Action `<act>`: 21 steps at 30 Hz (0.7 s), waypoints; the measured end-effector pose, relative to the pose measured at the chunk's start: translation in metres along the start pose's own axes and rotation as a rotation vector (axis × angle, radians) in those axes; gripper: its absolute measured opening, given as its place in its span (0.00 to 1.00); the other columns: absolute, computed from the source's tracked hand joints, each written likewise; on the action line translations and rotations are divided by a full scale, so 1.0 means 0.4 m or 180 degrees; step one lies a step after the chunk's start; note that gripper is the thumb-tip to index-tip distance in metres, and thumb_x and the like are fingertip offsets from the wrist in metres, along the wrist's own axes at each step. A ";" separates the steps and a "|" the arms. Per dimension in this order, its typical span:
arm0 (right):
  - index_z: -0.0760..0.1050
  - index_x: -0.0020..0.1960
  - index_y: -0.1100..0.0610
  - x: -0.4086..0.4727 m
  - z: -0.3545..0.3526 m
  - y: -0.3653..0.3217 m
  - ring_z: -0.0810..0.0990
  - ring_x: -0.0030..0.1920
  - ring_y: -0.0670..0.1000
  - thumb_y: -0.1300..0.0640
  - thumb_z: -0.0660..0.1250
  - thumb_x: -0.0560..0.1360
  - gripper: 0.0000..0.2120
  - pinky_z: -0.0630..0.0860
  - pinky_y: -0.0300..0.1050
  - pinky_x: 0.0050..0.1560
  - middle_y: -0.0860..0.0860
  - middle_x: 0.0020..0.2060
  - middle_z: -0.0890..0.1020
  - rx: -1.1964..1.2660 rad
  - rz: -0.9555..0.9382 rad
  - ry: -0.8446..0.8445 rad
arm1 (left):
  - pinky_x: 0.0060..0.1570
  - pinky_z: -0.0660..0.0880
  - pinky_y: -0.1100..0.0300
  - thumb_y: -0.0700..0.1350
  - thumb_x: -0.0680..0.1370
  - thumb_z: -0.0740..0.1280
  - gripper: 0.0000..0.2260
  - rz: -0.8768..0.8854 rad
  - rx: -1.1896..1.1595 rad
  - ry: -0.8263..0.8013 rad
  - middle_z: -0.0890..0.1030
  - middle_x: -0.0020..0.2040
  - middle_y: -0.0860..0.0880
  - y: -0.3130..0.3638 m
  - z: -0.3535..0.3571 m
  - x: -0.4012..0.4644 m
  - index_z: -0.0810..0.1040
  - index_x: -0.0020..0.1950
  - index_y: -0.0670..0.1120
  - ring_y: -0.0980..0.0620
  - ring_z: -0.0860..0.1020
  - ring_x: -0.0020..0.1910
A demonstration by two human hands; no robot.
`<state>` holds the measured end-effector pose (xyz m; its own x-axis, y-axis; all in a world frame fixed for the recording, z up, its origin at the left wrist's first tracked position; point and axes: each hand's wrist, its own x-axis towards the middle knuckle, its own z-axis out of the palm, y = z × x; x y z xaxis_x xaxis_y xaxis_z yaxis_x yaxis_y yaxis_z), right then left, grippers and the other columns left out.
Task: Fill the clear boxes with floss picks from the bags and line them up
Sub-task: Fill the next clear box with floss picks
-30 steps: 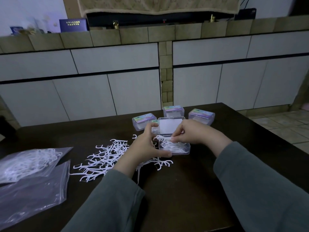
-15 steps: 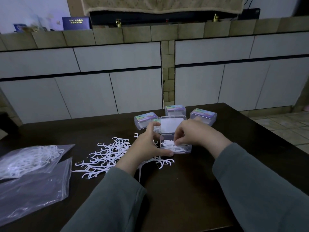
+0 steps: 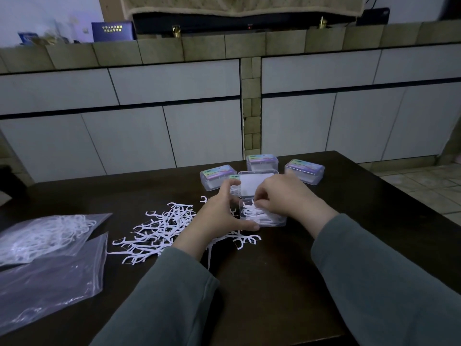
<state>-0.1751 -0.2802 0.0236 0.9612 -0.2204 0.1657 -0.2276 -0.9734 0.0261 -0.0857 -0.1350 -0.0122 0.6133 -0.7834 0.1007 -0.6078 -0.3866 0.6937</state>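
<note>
An open clear box (image 3: 277,222) stands mid-table, its lid (image 3: 254,182) tipped back, with white floss picks inside. My left hand (image 3: 219,216) holds the box's left side, thumb along its front edge. My right hand (image 3: 287,196) reaches in from the right, its curled fingertips on the picks in the box. A loose pile of floss picks (image 3: 159,228) lies to the left of the box. Three closed boxes (image 3: 304,171) stand behind it.
Two clear plastic bags lie at the left: one with floss picks in it (image 3: 42,236), one flat in front of it (image 3: 50,278). The dark table (image 3: 262,283) ends close behind the boxes; white cabinets and a tiled floor lie beyond.
My right hand has pressed the picks lower into the box. My left hand has stayed on the box's left side.
</note>
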 end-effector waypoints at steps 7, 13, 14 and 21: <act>0.81 0.54 0.47 0.001 -0.010 0.000 0.77 0.51 0.46 0.50 0.67 0.77 0.08 0.70 0.50 0.62 0.45 0.49 0.83 0.0279 0.0026 -0.0487 | 0.51 0.67 0.63 0.53 0.64 0.81 0.45 0.0029 0.0019 -0.0008 0.79 0.55 0.55 0.002 -0.001 -0.001 0.57 0.72 0.55 0.57 0.73 0.57; 0.81 0.49 0.46 -0.002 -0.025 0.014 0.78 0.50 0.46 0.50 0.71 0.74 0.05 0.74 0.50 0.59 0.44 0.46 0.82 0.0533 0.0096 -0.0690 | 0.52 0.66 0.63 0.53 0.64 0.80 0.45 0.0024 0.0007 -0.0014 0.80 0.56 0.55 0.005 -0.001 -0.003 0.57 0.72 0.55 0.57 0.73 0.57; 0.81 0.49 0.46 -0.003 -0.025 0.014 0.78 0.50 0.46 0.50 0.71 0.74 0.05 0.74 0.50 0.59 0.44 0.47 0.82 0.0536 0.0106 -0.0655 | 0.52 0.66 0.62 0.53 0.64 0.80 0.45 0.0020 0.0003 -0.0021 0.80 0.56 0.55 0.005 -0.001 -0.003 0.56 0.73 0.55 0.57 0.72 0.58; 0.81 0.53 0.48 -0.008 -0.022 0.008 0.78 0.50 0.47 0.50 0.69 0.75 0.08 0.73 0.48 0.59 0.46 0.49 0.82 0.0327 0.0125 -0.0533 | 0.54 0.66 0.61 0.53 0.64 0.80 0.45 0.0000 0.0040 -0.0019 0.79 0.56 0.55 0.005 -0.001 -0.001 0.56 0.73 0.55 0.57 0.72 0.58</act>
<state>-0.1803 -0.2818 0.0319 0.9663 -0.2573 -0.0018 -0.2566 -0.9632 -0.0794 -0.0868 -0.1354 -0.0108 0.6104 -0.7862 0.0965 -0.6140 -0.3927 0.6847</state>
